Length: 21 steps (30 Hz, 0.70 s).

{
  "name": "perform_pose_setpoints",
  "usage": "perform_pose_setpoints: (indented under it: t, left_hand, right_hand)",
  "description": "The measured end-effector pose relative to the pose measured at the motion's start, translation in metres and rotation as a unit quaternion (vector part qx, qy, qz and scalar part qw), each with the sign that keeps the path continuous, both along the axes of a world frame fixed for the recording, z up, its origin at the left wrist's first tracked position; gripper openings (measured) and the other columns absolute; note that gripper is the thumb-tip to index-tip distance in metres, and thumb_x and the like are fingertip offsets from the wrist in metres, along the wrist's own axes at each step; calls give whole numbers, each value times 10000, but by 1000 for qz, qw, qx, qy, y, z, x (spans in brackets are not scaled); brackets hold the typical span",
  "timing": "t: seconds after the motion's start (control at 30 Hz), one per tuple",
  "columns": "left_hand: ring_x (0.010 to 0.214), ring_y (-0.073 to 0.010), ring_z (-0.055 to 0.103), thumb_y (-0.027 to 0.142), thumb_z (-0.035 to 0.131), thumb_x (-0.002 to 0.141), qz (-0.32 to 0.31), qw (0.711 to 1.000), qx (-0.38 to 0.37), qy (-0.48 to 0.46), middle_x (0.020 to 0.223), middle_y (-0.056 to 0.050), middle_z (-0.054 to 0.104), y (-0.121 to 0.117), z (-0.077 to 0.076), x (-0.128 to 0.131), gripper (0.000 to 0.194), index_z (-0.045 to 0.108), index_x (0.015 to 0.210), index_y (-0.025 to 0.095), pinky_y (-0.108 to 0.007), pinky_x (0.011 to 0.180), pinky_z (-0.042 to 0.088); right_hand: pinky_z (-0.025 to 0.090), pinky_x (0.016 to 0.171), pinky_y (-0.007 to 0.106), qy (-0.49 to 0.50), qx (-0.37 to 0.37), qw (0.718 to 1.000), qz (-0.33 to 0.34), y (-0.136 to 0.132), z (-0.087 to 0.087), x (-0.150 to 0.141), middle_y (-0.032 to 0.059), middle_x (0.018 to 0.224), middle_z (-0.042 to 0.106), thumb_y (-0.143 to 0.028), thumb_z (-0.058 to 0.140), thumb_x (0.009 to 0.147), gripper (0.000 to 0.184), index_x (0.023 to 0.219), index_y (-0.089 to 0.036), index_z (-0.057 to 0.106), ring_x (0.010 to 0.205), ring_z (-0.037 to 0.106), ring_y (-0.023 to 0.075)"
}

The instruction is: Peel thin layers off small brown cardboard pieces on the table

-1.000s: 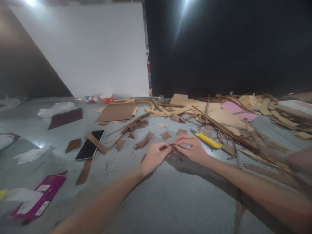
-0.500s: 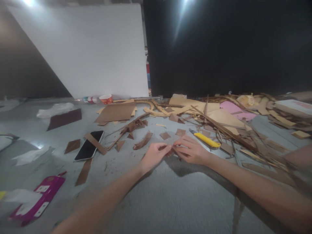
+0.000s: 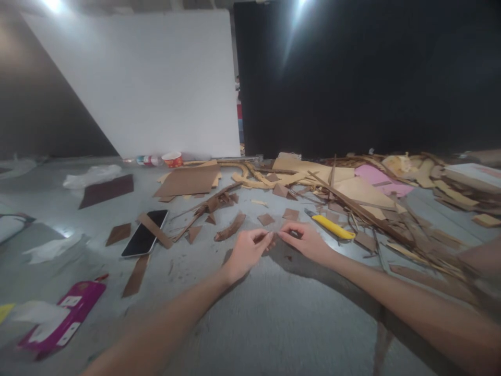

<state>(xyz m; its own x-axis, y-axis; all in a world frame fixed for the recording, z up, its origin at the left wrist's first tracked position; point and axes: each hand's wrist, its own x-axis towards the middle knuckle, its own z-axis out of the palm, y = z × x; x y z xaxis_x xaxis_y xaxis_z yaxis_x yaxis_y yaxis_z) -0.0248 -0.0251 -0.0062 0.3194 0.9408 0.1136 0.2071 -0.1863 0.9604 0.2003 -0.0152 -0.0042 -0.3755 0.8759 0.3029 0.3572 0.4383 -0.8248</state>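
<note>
Over the middle of the grey table my left hand (image 3: pixel 249 249) is closed in a pinch, thumb against fingers. My right hand (image 3: pixel 304 240) faces it, also pinching, with the two sets of fingertips almost meeting. Whatever sits between them is too small to make out. Just beyond my right hand lies a yellow utility knife (image 3: pixel 333 226), its grey tip pointing left. Small brown leather-like scraps (image 3: pixel 266 219) lie past my fingertips, and a curved brown strip (image 3: pixel 230 227) is near my left hand.
Left of my arms lie a phone (image 3: pixel 143 237) crossed by a brown strip and a magenta tissue pack (image 3: pixel 78 308). Brown sheets (image 3: pixel 190 180) and a red paper cup (image 3: pixel 172 159) stand farther back. Scraps and strips (image 3: pixel 376 219) heap up at the right, before a black panel (image 3: pixel 368 78).
My right hand's fingers have drawn into a tighter pinch beside my left fingertips. The brown piece seen under my right fingers earlier no longer shows. The view has shifted slightly.
</note>
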Motion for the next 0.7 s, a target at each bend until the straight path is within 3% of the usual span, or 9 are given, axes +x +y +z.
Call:
perform_pose_setpoints:
  t: [0.3,0.47,0.7]
  left_hand:
    - [752,-182,684,546,697,971,-17,1000,-25,-2,799,-51,763,4,-2,-2,412,759,802,175,-284,730,519]
    - [747,-188,682,632,668,980,-26,999,-16,10,787,-57,764,6,1,-5,499,764,808,174,-293,735,510]
    - [743,-205,699,700,674,949,-19,999,-29,16,796,-70,788,5,3,-5,546,789,824,181,-308,725,541]
  right_hand:
    - [555,797,334,-1,32,999,21,0,2,-1,49,857,781,-514,614,1069,399,848,-224,774,830,708,208]
    - [599,824,360,25,69,997,16,0,0,-2,69,955,814,-507,694,1033,296,1096,-247,820,860,746,220]
    - [637,839,384,36,47,998,20,3,-5,2,66,994,855,-562,722,1013,311,1037,-292,875,889,793,239]
